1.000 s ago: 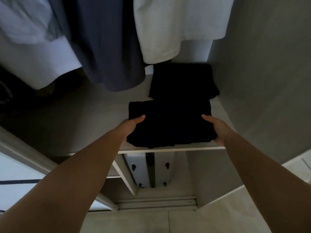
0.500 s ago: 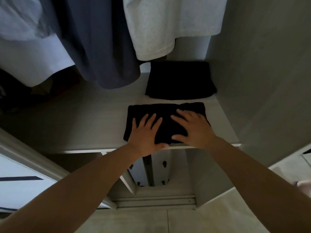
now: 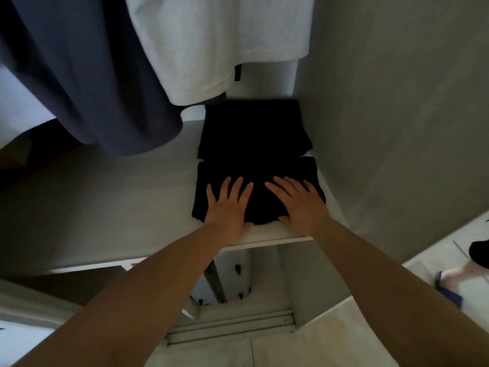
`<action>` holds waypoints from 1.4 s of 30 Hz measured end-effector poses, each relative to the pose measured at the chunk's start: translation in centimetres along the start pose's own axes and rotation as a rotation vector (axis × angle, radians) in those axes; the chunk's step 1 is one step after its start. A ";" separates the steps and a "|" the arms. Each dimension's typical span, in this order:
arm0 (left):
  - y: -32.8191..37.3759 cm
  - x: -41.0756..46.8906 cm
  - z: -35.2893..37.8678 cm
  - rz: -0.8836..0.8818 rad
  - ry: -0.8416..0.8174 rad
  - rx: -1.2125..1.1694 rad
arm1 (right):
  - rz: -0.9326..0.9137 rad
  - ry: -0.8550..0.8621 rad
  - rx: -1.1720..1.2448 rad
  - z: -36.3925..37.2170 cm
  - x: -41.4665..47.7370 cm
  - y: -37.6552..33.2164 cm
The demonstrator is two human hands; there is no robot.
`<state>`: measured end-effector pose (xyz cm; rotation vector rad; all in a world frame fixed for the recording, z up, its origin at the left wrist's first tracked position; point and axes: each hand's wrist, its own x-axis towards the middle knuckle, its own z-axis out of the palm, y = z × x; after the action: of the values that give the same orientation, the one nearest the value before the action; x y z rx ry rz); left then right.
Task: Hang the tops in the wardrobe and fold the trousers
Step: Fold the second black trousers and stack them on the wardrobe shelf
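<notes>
light: dim, wardrobe interior shadowed | brighter floor lower right | edges: wide-angle bend, blurred

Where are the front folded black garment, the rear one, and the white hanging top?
front folded black garment [image 3: 260,169]: head view, bare far half.
rear folded black garment [image 3: 254,128]: head view, middle of top.
white hanging top [image 3: 211,49]: head view, lower panel.

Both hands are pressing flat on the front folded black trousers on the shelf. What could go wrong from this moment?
1. The front folded trousers lie close to the front edge of the shelf, under the left hand and the right hand. Drawing the hands back might drag them off.
2. Their far edge appears to meet the rear folded garment, so pushing further could rumple that pile.
</notes>
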<state>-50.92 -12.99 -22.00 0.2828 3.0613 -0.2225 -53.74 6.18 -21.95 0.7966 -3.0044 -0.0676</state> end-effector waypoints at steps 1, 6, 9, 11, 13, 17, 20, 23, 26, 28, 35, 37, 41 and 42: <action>0.4 0.5 0.0 -0.002 0.008 0.002 | 0.013 -0.001 -0.001 0.0 0.1 0.5; 2.0 2.8 -0.3 -0.006 0.017 -0.004 | 0.068 -0.026 -0.011 0.1 0.9 2.7; 2.9 3.6 -0.2 -0.025 0.008 -0.001 | 0.072 -0.025 -0.011 0.3 1.3 3.8; 3.1 3.9 -0.1 -0.031 0.004 0.004 | 0.072 -0.020 -0.006 0.5 1.4 4.1; 3.2 4.0 0.0 -0.027 -0.001 0.005 | 0.076 -0.017 -0.006 0.6 1.3 4.2; 3.0 3.9 0.1 -0.011 -0.024 -0.012 | 0.080 -0.033 0.016 0.6 1.1 4.0; 2.5 3.5 -0.3 0.017 -0.058 -0.057 | 0.102 -0.083 0.034 0.4 1.0 3.5; 1.7 2.6 -1.0 0.022 -0.014 -0.155 | 0.176 -0.097 0.114 -0.2 1.0 2.3; 0.5 0.8 -1.1 -0.032 0.070 -0.227 | 0.175 -0.017 0.132 -0.8 1.0 0.5; -0.5 -0.8 -0.9 -0.070 0.075 -0.242 | 0.129 0.035 0.131 -1.0 0.8 -1.1; -4.7 -7.8 0.2 -0.196 0.060 -0.137 | -0.028 0.058 0.129 -1.4 0.7 -8.4; -6.1 -9.6 0.6 -0.235 0.060 -0.105 | -0.069 0.049 0.131 -1.3 0.8 -10.5; -8.9 -13.3 1.3 -0.290 0.053 -0.032 | -0.108 -0.002 0.157 -0.9 1.0 -15.1; -9.5 -14.2 1.5 -0.304 0.056 -0.019 | -0.120 -0.012 0.158 -0.8 0.9 -16.2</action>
<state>-38.65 -24.99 -21.13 -0.1834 3.1469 -0.2017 -46.49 -8.37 -22.00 0.9929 -2.9992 0.1645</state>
